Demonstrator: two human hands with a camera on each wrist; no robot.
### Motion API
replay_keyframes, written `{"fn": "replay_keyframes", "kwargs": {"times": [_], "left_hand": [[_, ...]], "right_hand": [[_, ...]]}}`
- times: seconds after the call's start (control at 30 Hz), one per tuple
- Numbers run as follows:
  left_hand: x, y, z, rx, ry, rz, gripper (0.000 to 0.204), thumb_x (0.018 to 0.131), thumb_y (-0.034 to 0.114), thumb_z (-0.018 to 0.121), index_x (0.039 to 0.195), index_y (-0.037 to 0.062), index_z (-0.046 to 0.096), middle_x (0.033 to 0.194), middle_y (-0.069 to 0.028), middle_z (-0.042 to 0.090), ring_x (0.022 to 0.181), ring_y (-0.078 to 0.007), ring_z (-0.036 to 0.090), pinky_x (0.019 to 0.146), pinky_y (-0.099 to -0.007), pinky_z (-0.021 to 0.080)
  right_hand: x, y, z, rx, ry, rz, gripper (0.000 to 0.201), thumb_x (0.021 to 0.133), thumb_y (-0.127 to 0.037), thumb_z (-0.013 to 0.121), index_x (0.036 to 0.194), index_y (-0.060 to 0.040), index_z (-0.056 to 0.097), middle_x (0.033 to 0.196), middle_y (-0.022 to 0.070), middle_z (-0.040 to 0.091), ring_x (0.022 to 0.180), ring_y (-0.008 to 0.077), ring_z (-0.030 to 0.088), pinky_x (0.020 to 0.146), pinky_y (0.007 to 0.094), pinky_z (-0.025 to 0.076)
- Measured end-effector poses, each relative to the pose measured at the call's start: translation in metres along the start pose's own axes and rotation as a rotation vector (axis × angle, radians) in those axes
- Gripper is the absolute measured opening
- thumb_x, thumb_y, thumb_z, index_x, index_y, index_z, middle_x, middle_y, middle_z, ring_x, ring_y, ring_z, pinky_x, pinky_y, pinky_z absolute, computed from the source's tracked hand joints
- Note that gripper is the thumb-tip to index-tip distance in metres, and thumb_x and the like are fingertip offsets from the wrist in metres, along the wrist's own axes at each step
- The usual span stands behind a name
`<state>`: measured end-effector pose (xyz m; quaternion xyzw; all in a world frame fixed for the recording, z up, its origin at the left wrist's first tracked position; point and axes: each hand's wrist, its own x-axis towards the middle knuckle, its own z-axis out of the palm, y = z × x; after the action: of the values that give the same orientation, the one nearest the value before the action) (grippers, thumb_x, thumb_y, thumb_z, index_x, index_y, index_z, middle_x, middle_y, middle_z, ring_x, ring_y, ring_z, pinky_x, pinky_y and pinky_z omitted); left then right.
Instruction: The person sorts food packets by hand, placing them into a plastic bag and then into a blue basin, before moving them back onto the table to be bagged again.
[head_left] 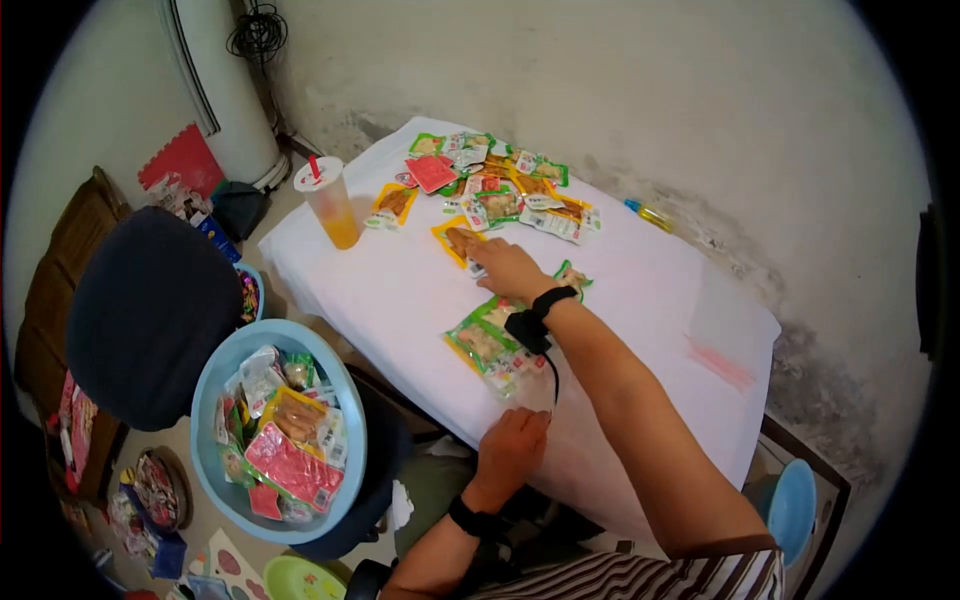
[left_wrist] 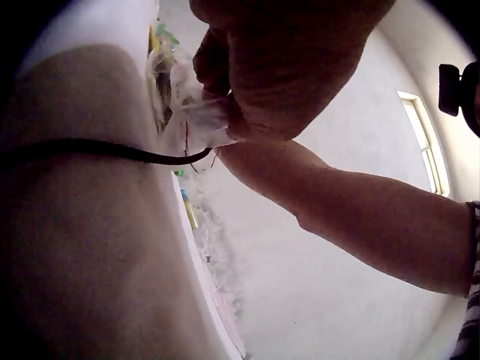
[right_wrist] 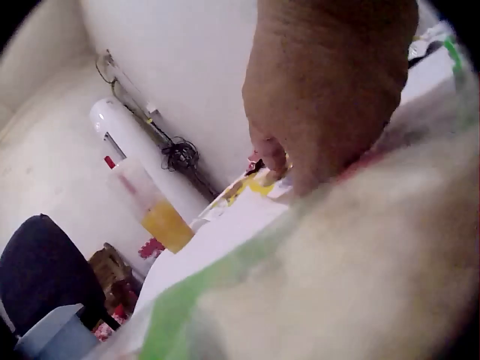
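My right hand (head_left: 510,273) reaches over the white-covered table, with its fingertips at the right end of a yellow-edged snack packet (head_left: 455,236); whether they pinch it I cannot tell. Below that wrist lie green-edged packets (head_left: 487,340) with pale contents and clear ends. My left hand (head_left: 512,455) rests at the near table edge, its fingers loosely bent, just short of those packets. In the left wrist view, clear plastic (left_wrist: 199,112) with red print overlaps the fingers. A black cable (head_left: 556,380) runs down from the right wrist towards the left hand.
Mixed snack packets (head_left: 490,190) are heaped at the table's far end. A cup of orange drink (head_left: 335,215) stands by the left edge. Beside the table, a blue tub (head_left: 205,440) holds more packets, near a dark chair (head_left: 165,320). A bottle (head_left: 650,215) lies along the wall side.
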<state>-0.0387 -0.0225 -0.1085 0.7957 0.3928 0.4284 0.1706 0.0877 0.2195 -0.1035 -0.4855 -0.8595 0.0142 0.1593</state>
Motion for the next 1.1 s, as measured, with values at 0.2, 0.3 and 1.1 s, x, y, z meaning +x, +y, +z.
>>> {"fn": "replay_keyframes", "kwargs": {"times": [0.2,0.3,1.1], "left_hand": [[-0.001,0.0,-0.001,0.031,-0.042,-0.031,0.013,0.074,0.003,0.065,0.087,0.0049,0.063,0.077,-0.0093,0.057,0.071,-0.0267,0.058,0.058,-0.0345,0.049],[0.003,0.004,-0.004,0.018,-0.035,-0.024,0.013,0.075,0.003,0.065,0.087,0.0049,0.064,0.078,-0.0096,0.057,0.071,-0.027,0.058,0.058,-0.0349,0.049],[-0.002,0.009,0.005,0.034,-0.032,-0.039,0.011,0.077,0.004,0.062,0.087,0.0057,0.062,0.076,-0.0087,0.055,0.073,-0.0275,0.057,0.061,-0.0356,0.048]], "right_hand": [[0.003,0.022,0.037,-0.153,0.069,-0.008,0.01,0.08,-0.014,0.054,0.084,-0.0068,0.059,0.088,0.0091,0.062,0.087,0.0268,0.058,0.071,0.0376,0.049],[-0.008,0.021,0.026,-0.107,0.076,-0.022,0.01,0.081,-0.013,0.052,0.079,-0.0072,0.059,0.083,0.0083,0.062,0.084,0.026,0.058,0.07,0.037,0.049],[-0.077,0.039,0.011,-0.041,0.137,0.095,0.03,0.079,-0.018,0.059,0.108,-0.013,0.059,0.102,0.0094,0.064,0.093,0.0299,0.06,0.074,0.0409,0.048]]}}
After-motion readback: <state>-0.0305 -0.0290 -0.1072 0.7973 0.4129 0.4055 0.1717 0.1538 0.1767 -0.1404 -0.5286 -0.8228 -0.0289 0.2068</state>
